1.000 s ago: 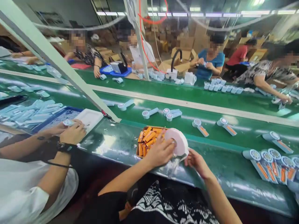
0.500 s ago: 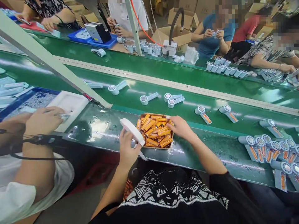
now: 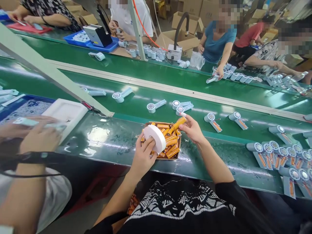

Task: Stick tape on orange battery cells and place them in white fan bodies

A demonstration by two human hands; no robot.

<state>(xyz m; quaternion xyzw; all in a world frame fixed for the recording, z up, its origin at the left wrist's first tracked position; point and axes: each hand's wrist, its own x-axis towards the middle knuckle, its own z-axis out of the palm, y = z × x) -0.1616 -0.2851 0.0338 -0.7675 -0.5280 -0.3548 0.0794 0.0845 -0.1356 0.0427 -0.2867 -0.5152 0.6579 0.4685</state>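
Left grip point(image 3: 144, 154) clasps a white roll point(image 3: 159, 140); right grip point(image 3: 192, 130) pinches an orange cylinder point(image 3: 178, 123)

Left fingers point(image 3: 147, 145) curled, right fingers point(image 3: 189, 122) pinched, forearms point(image 3: 215, 160) angled inward

No text can be read, the faint marks on the white hose-topped unit point(image 3: 174, 53) at the far edge of the conveyor point(image 3: 156, 75) being too small.

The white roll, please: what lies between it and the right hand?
Between the white roll and right hand, the head view shows orange cylinders in an open box.
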